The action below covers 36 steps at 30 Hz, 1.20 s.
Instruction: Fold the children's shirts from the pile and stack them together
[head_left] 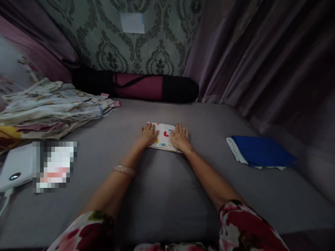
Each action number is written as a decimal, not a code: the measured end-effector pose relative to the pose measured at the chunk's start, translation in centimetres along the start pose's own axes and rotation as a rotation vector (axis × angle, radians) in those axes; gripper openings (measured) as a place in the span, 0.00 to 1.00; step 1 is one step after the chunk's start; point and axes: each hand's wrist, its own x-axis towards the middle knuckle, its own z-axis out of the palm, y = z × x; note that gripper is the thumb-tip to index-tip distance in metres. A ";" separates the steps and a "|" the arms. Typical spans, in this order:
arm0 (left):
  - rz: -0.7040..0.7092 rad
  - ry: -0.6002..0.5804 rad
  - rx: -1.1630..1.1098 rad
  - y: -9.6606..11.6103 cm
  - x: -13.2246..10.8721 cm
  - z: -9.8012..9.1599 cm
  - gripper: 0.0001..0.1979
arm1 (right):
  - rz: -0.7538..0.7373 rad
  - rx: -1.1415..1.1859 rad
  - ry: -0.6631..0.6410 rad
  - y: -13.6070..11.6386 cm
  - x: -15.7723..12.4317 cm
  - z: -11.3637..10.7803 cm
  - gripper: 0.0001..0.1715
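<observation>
A white folded cloth [164, 136] with red, yellow and blue printed shapes lies flat on the grey sheet [167, 184], in the middle of the view. My left hand [149, 135] rests palm down on its left end, fingers stretched out. On the right end lies my right hand [180, 137], also flat with its fingers extended forward. Both palms touch the cloth and cover its two ends. Neither hand grips anything.
To the left is a heap of pale printed cloths [52, 104]. Nearer stand a white power bank [19, 165] with a cable and a blurred-out item [56, 167]. A folded blue cloth [264, 151] lies right. A black and maroon long bag [141, 86] lies along the wall.
</observation>
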 end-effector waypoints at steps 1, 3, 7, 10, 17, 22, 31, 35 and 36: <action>-0.006 -0.008 -0.002 -0.3 -0.2 -0.1 0.31 | 0.001 -0.016 0.005 0.3 -0.2 -0.1 0.36; -0.023 -0.007 -0.011 -0.8 -0.8 -0.3 0.29 | 0.004 -0.039 -0.014 0.9 -0.6 -0.1 0.37; -0.033 -0.006 -0.093 -1.6 -1.4 -0.2 0.28 | 0.031 -0.048 -0.067 1.4 -0.8 0.2 0.37; -0.009 0.050 -0.211 -2.4 -1.0 0.1 0.25 | 0.041 -0.062 -0.075 1.0 -0.6 -0.1 0.37; -0.009 0.297 -0.549 -4.4 -0.4 0.3 0.21 | -0.106 -0.021 0.071 -3.3 -0.5 -0.2 0.33; -0.071 0.334 -0.618 -5.2 -0.7 -0.2 0.20 | -0.121 -0.016 0.027 -4.0 -0.5 1.2 0.33; -0.102 0.356 -0.639 -5.6 -0.5 -0.2 0.20 | -0.116 -0.006 0.037 -5.8 0.7 0.3 0.32; -0.101 0.345 -0.651 -5.6 -0.6 -0.2 0.19 | -0.135 0.006 0.020 -6.8 0.7 1.1 0.33; -0.102 0.347 -0.651 -5.6 -0.6 -0.3 0.20 | -0.133 0.004 0.014 -6.8 0.7 1.3 0.33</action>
